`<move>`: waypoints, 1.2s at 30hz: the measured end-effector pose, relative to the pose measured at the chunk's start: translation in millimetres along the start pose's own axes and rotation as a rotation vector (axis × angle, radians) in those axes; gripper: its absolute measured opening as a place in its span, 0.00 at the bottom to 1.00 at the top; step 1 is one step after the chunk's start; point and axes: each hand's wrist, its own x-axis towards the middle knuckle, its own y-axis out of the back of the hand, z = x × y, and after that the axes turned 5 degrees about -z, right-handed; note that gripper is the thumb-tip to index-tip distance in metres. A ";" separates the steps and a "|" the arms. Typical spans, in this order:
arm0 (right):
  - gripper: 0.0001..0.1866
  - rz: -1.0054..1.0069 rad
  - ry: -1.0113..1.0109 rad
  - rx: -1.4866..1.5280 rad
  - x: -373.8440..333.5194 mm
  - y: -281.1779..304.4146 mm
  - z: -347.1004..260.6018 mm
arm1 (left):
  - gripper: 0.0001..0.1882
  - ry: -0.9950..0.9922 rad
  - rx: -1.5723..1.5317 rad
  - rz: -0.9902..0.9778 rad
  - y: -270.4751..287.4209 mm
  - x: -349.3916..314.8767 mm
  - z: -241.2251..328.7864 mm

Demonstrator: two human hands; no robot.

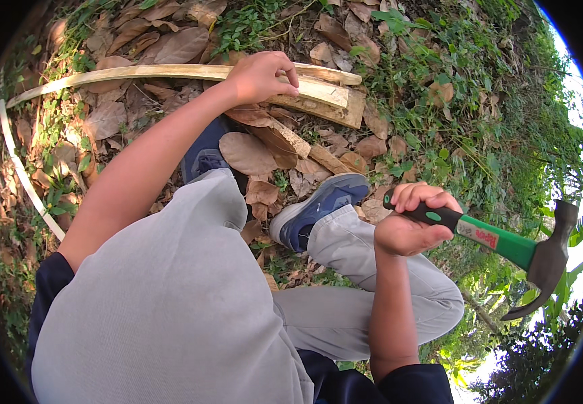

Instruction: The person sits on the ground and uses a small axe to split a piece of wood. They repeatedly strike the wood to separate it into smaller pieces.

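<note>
My left hand [262,77] rests on a long pale wooden strip [170,71], its fingers curled and the thumb near the index finger. Whatever lies between those fingertips is too small to make out. Beneath and beyond that hand, the ends of several wooden pieces lie stacked, with a short board [352,109] under them. My right hand [418,219] is wrapped around the black grip of a claw hammer [507,246]. The hammer has a green shaft, and its dark metal head is held up at the right, away from the wood.
Dry brown leaves [247,153] and green weeds [439,108] cover the ground. A thin wooden strip [25,165] runs down the far left. My blue shoe [321,205] and bent grey-trousered legs [170,289] are close below the stack. Bushes [540,350] stand at right.
</note>
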 end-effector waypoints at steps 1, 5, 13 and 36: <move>0.33 -0.015 -0.021 -0.035 -4.2 3.4 5.6 | 0.10 0.006 -0.007 -0.003 0.4 -0.1 0.4; 0.27 -0.331 -0.387 -0.500 -10.4 3.6 29.8 | 0.10 -0.010 -0.030 0.001 -1.0 1.2 -5.1; 0.27 -0.333 -0.812 -0.387 -2.2 -10.3 17.1 | 0.10 0.007 -0.025 -0.015 0.0 1.3 -6.1; 0.26 -0.357 -0.690 -0.508 23.1 -10.9 -10.8 | 0.11 -0.012 -0.036 -0.014 2.1 -0.1 -4.7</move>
